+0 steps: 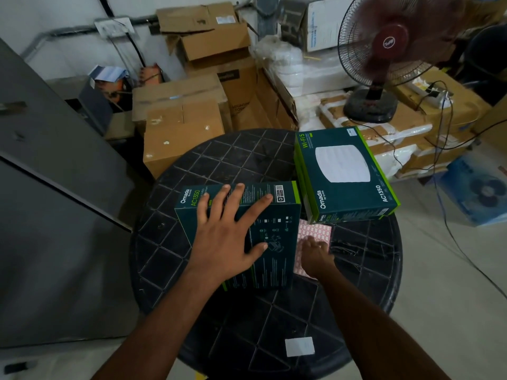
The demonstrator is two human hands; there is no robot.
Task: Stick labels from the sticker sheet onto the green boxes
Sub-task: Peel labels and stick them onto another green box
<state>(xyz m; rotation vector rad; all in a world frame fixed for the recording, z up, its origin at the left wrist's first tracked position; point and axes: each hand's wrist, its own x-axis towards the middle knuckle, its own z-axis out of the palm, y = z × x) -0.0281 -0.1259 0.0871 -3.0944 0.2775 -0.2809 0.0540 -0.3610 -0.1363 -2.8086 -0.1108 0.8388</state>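
table: a round black plastic table (219, 160) with a grid-patterned top carries everything in the task.
near green box: a dark green box (274, 242) printed "omada ac1350" lies flat at the table's middle, back face up, long side running left to right.
left hand: the left hand (233, 237) lies palm down on top of the near green box, fingers straight and spread, pressing it flat; it grasps nothing.
far green box: a second green box (343, 174) with "wi-fi 5" and a white device pictured on its lid sits at the table's right rear; it appears to rest on another box of the same kind, though i cannot tell for sure. its near left corner is just beside the near green box.
sticker sheet: a sheet of small red-bordered white labels (312, 231) lies flat on the table, just right of the near green box and in front of the far one.
right hand: the right hand (315, 253) rests on the sticker sheet with its fingertips on the labels; whether it pinches a label i cannot tell.
white sticker: one plain white square (299, 346) is on the table's near edge.
surroundings: cardboard boxes (181, 127) are stacked behind the table, and a maroon fan (392, 42) spins at the right rear.
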